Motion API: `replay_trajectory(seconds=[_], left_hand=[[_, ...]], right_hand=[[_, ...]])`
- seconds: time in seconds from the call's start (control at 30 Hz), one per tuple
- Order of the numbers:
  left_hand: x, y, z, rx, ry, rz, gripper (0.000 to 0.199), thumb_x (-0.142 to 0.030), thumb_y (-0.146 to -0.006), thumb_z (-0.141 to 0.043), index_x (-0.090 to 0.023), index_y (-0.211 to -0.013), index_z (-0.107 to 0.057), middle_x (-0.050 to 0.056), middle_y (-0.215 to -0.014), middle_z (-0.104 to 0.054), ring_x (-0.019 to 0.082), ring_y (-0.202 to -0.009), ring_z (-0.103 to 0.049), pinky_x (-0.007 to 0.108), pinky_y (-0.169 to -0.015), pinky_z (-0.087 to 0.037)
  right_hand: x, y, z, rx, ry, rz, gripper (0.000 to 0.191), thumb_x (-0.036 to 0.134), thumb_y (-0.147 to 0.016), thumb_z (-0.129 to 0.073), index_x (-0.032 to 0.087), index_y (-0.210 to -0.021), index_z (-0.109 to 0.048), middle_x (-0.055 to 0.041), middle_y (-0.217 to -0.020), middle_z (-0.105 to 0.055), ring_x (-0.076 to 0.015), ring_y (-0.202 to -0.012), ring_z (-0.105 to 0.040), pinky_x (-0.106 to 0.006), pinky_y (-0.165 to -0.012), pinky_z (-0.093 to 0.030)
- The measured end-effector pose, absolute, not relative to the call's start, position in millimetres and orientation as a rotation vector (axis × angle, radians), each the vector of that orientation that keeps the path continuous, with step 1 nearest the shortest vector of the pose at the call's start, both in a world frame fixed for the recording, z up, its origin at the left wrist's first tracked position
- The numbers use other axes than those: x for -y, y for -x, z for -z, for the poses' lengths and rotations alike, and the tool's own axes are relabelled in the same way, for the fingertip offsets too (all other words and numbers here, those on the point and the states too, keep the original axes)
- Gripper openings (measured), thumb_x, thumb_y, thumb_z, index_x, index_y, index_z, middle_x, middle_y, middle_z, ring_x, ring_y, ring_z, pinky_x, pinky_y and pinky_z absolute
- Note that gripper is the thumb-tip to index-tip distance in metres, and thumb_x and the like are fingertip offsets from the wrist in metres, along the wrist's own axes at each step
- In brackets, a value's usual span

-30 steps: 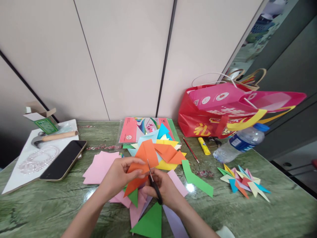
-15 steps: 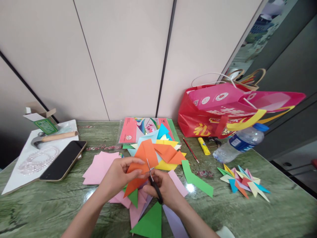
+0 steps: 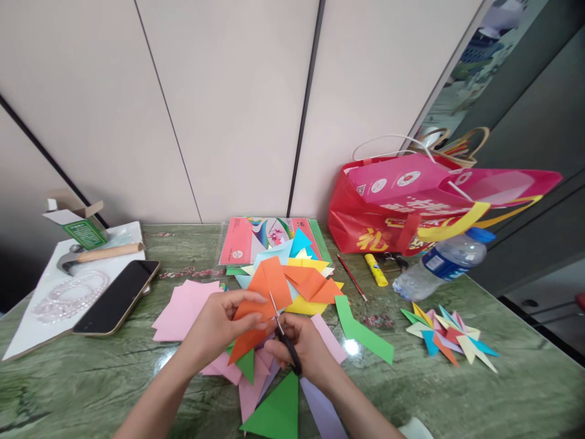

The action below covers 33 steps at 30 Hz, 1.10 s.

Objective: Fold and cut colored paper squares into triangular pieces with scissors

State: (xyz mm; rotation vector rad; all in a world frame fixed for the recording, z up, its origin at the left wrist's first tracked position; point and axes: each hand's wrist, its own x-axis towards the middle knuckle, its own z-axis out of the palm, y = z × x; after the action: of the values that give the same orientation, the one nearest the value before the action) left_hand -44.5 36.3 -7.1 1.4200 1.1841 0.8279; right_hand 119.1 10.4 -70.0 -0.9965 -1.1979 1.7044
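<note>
My left hand [image 3: 231, 317] pinches a piece of orange paper [image 3: 247, 342] between thumb and fingers. In my right hand [image 3: 304, 344] is a pair of scissors [image 3: 287, 346] with black handles, the blades pointing up and away beside the orange paper. Whether the blades touch the paper I cannot tell. More folded orange paper [image 3: 315, 280] lies on the pile just beyond, over yellow and light blue pieces. Under my hands are pink scraps, a green triangle [image 3: 276, 408] and a purple strip [image 3: 322, 408]. A bent green strip [image 3: 363, 329] rests right of my right hand.
Pink sheets [image 3: 185, 311] lie left of my left hand. Farther left are a phone [image 3: 116, 299], a hammer [image 3: 109, 251] and a bead string. To the right are a glue stick [image 3: 376, 270], a pencil [image 3: 351, 277], a bottle [image 3: 443, 265], a red bag [image 3: 361, 213] and folded paper stars [image 3: 450, 335].
Almost nothing differs. The scissors have shifted very slightly in my right hand, while my left hand keeps its hold on the orange paper.
</note>
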Motion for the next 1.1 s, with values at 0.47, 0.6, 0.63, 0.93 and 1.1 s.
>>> replay_trajectory(seconds=[0.47,0.6,0.63,0.93,1.1], left_hand=[[-36.8,48.8,-1.7,-1.217,-1.507,-1.029,0.014,-0.026,-0.07,-0.064,-0.019,-0.081,-0.067,0.004,-0.088,-0.07,0.019,-0.08,-0.065,0.026,-0.068,-0.052],[-36.5,47.8,-0.6,-1.28,-1.521,-1.013,0.013,-0.025,-0.068,-0.064,-0.019,-0.079,-0.069,0.003,-0.083,-0.073,0.021,-0.076,-0.067,0.027,-0.068,-0.053],[-36.6,47.6,0.4,-1.287,-1.532,-1.009,0.014,-0.025,-0.068,-0.064,-0.019,-0.079,-0.07,0.003,-0.083,-0.073,0.021,-0.077,-0.067,0.028,-0.068,-0.053],[-37.8,47.1,3.9,-1.306,-1.499,-0.98,0.016,-0.025,-0.066,-0.065,-0.02,-0.08,-0.072,0.003,-0.085,-0.074,0.019,-0.075,-0.066,0.024,-0.064,-0.052],[-37.3,46.7,1.2,-1.314,-1.478,-0.971,0.019,-0.026,-0.065,-0.066,-0.019,-0.081,-0.072,0.003,-0.081,-0.073,0.018,-0.071,-0.064,0.023,-0.06,-0.05]], right_hand=[[-11.4,-117.9,75.0,1.19,1.025,-1.658,0.039,0.045,-0.057,-0.075,0.016,-0.071,-0.052,0.0093,-0.044,-0.047,-0.0047,-0.034,-0.039,-0.018,-0.036,-0.029],[-11.5,-117.3,77.1,1.201,1.028,-1.661,0.039,0.045,-0.057,-0.074,0.017,-0.07,-0.051,0.0095,-0.043,-0.047,-0.005,-0.033,-0.039,-0.018,-0.036,-0.028],[-11.6,-117.2,77.3,1.204,1.03,-1.659,0.039,0.045,-0.057,-0.074,0.017,-0.07,-0.051,0.0095,-0.043,-0.047,-0.005,-0.034,-0.039,-0.018,-0.036,-0.028],[-11.3,-117.0,70.9,1.22,1.051,-1.66,0.04,0.048,-0.056,-0.074,0.017,-0.068,-0.05,0.0097,-0.042,-0.046,-0.0058,-0.032,-0.04,-0.018,-0.036,-0.03],[-10.2,-117.2,69.8,1.192,1.052,-1.675,0.041,0.047,-0.056,-0.074,0.017,-0.07,-0.051,0.0093,-0.042,-0.047,-0.0059,-0.033,-0.041,-0.018,-0.036,-0.032]])
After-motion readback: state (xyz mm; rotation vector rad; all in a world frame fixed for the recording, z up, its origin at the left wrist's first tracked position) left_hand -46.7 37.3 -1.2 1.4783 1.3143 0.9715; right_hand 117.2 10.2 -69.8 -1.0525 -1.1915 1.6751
